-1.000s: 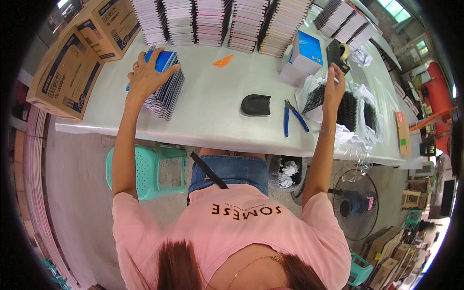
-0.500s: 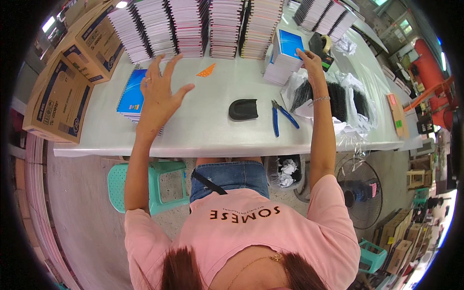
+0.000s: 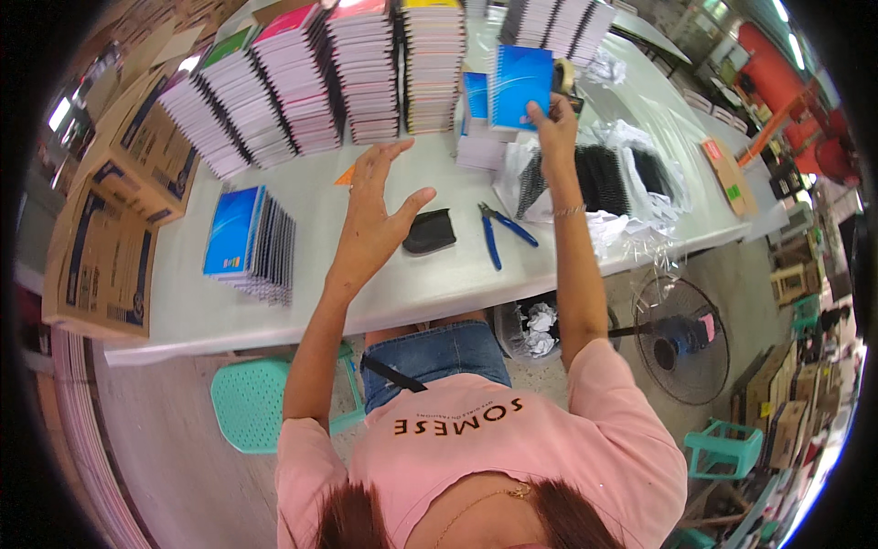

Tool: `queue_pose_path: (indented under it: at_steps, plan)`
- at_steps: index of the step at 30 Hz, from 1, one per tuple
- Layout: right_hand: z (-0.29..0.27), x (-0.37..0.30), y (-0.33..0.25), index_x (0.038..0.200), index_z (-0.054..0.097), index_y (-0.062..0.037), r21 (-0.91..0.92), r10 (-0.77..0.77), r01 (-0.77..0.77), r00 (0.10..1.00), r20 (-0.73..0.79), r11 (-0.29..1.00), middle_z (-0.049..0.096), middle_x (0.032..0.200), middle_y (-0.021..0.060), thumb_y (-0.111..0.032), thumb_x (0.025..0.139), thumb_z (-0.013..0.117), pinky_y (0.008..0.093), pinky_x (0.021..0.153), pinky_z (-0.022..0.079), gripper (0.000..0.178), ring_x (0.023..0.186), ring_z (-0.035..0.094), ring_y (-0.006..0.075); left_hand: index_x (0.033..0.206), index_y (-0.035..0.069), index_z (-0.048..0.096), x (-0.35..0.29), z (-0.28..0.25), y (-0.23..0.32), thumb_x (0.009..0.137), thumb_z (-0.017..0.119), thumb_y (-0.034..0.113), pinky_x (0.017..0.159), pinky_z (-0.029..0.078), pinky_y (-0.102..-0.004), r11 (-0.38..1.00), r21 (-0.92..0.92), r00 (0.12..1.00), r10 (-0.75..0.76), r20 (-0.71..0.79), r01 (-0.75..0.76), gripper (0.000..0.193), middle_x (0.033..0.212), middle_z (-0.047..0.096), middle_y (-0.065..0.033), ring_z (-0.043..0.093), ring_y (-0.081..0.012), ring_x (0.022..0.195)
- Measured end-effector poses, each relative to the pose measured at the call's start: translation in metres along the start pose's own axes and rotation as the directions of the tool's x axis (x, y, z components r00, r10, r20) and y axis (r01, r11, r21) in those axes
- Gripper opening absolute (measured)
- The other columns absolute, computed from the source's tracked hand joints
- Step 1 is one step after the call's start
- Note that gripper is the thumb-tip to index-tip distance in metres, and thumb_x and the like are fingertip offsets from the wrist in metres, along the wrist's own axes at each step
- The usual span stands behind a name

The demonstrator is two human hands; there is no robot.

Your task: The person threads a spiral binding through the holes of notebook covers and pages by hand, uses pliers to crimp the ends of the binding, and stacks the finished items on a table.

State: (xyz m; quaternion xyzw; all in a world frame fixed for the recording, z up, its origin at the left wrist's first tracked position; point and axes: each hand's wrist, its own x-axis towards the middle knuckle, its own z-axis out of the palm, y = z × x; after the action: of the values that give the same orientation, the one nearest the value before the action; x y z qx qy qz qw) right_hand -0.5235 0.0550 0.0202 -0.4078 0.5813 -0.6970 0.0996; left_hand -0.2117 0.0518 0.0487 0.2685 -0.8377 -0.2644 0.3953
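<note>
My right hand grips a blue-covered spiral notebook by its lower right corner, thumb on the cover. The notebook is raised upright at a short stack of blue notebooks, partly hiding it. My left hand is empty, fingers spread, over the middle of the table. Beneath its fingers an orange piece shows in part. Beside its thumb lies a black curved object. Blue-handled pliers rest between my hands, jaws apart. Left of my left hand stands another stack of blue notebooks.
Tall notebook stacks line the table's far side. Cardboard boxes stand at the left edge. Black wire spirals lie in white wrapping by my right forearm. A tape roll sits behind, a fan below right.
My right hand has lifted a blue notebook off the right-hand stack. My left hand has moved right, away from the left stack of blue notebooks. The view has shifted too.
</note>
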Motion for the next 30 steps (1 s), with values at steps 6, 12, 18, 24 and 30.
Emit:
queue_pose_path:
  at_steps: [6, 12, 18, 24, 30]
  plan:
    - [0.022, -0.108, -0.072, 0.109, 0.058, -0.0027, 0.382, 0.106, -0.199, 0.963, 0.249, 0.902, 0.061, 0.092, 0.0022, -0.01, 0.087, 0.069, 0.0247, 0.071, 0.049, 0.026, 0.081, 0.06, 0.0097, 0.135, 0.003, 0.045, 0.031, 0.043, 0.015, 0.095, 0.059, 0.023, 0.099, 0.04, -0.0342, 0.793, -0.583, 0.982, -0.185, 0.043, 0.175, 0.047, 0.124, 0.053, -0.0142, 0.05, -0.0216, 0.118]
    - [-0.063, -0.069, -0.012, 0.102, 0.062, -0.0073, 0.036, 0.01, -0.016, 0.989, 0.15, 0.999, 0.06, 0.089, 0.0004, -0.01, 0.083, 0.072, 0.0237, 0.071, 0.048, 0.022, 0.08, 0.057, 0.0086, 0.125, -0.003, 0.049, 0.009, 0.026, 0.015, 0.099, 0.052, 0.019, 0.095, 0.039, -0.0307, 0.899, -0.35, 0.962, -0.223, 0.155, 0.265, 0.034, 0.117, 0.056, -0.0124, 0.051, -0.0192, 0.108]
    - [-0.27, 0.048, 0.104, 0.09, 0.07, -0.0061, -0.861, -0.344, -0.089, 0.892, -0.293, 0.501, 0.069, 0.083, 0.0121, -0.015, 0.077, 0.067, 0.0405, 0.08, 0.049, 0.016, 0.085, 0.063, 0.028, 0.112, 0.002, 0.054, -0.021, -0.023, 0.012, 0.093, 0.05, 0.006, 0.095, 0.037, -0.0394, 0.928, 0.36, 0.981, -0.149, 0.128, 0.094, 0.02, 0.105, 0.056, -0.0117, 0.053, -0.0296, 0.099]
    - [-0.293, 0.062, 0.145, 0.105, 0.062, -0.0094, -0.969, -0.016, -0.241, 0.97, -0.243, 0.062, 0.056, 0.111, 0.0177, -0.021, 0.077, 0.069, 0.0498, 0.086, 0.049, 0.032, 0.104, 0.057, 0.0381, 0.11, 0.007, 0.056, -0.062, -0.032, -0.003, 0.088, 0.049, 0.0, 0.108, 0.022, -0.0523, 0.722, 0.688, 0.959, -0.24, 0.154, 0.07, 0.024, 0.107, 0.056, -0.0085, 0.051, -0.0268, 0.107]
    - [-0.292, 0.07, 0.139, 0.091, 0.064, -0.0062, -0.987, -0.023, -0.14, 0.99, -0.143, 0.084, 0.064, 0.099, 0.017, -0.021, 0.082, 0.067, 0.0481, 0.08, 0.053, 0.018, 0.092, 0.065, 0.0388, 0.11, 0.009, 0.057, -0.079, -0.009, -0.009, 0.088, 0.051, 0.004, 0.113, 0.008, -0.0599, 0.74, 0.658, 0.943, -0.3, 0.144, 0.135, 0.023, 0.111, 0.052, -0.0065, 0.047, -0.025, 0.114]
